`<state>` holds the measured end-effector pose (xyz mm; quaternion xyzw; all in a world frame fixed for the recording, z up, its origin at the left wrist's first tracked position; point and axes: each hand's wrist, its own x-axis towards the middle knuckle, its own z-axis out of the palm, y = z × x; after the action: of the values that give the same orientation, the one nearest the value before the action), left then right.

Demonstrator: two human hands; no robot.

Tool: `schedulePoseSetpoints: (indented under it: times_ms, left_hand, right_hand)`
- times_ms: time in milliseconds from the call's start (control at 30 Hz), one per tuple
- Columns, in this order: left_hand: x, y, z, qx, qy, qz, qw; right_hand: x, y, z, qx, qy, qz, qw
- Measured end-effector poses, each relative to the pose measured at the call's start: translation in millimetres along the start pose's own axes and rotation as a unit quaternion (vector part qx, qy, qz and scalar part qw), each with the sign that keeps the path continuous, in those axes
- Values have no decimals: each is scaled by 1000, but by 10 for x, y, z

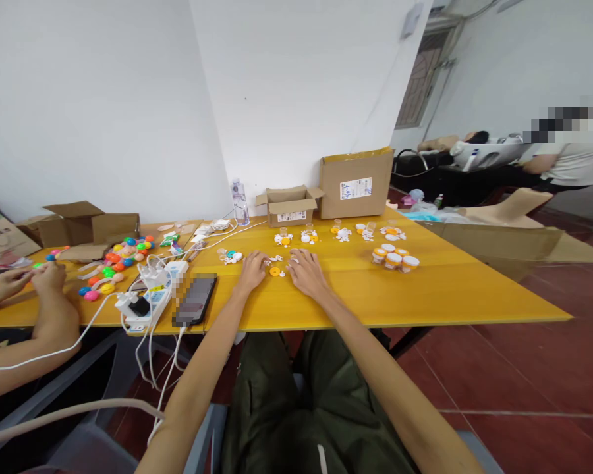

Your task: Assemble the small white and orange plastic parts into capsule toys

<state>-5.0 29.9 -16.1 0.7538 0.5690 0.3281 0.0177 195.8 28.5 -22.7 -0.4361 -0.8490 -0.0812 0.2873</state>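
On the yellow table, my left hand point(252, 270) rests palm down, its fingers stretched forward and slightly bent beside several small white pieces point(275, 259). Across from it my right hand point(306, 271) lies flat with fingers apart, its fingertips close to the same pieces. Between the two hands sit an orange round lid point(275, 271) and a small white piece point(283, 274). I see nothing gripped in either hand, though the undersides of the fingers are hidden. Left of my left hand is a small pile of white and teal pieces point(233, 256).
Behind my hands are several piles of small pieces point(343, 234) with clear cups, a small open carton point(290, 205) and a larger box point(356, 184). Lidded cups point(394, 258) stand right. Left are a phone point(196, 299), a cabled power strip point(163, 293) and another person's hands point(49, 276) near colourful balls.
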Motion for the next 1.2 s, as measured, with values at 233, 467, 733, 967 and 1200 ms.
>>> schedulePoseSetpoints:
  times_ms: [233,467,733,967,1200]
  left_hand:
    - [2,-71,34,-40,-2,-16,999]
    - [3,-76,11,-36,11,-35,999]
    - [19,-91,5,-19,20,-65,998]
    - [0,-97,-26,-10,33,-63,997]
    - [-81,81,-74,13,8,51,999]
  right_hand:
    - [-15,42,34,1,1,4,1000]
    - [-14,-37,-86,28,-13,-64,997]
    - [0,-69,-101,30,-46,-81,995]
    - [-8,-58,-71,35,-40,-75,996]
    - [-9,-17,-56,27,-20,-64,997]
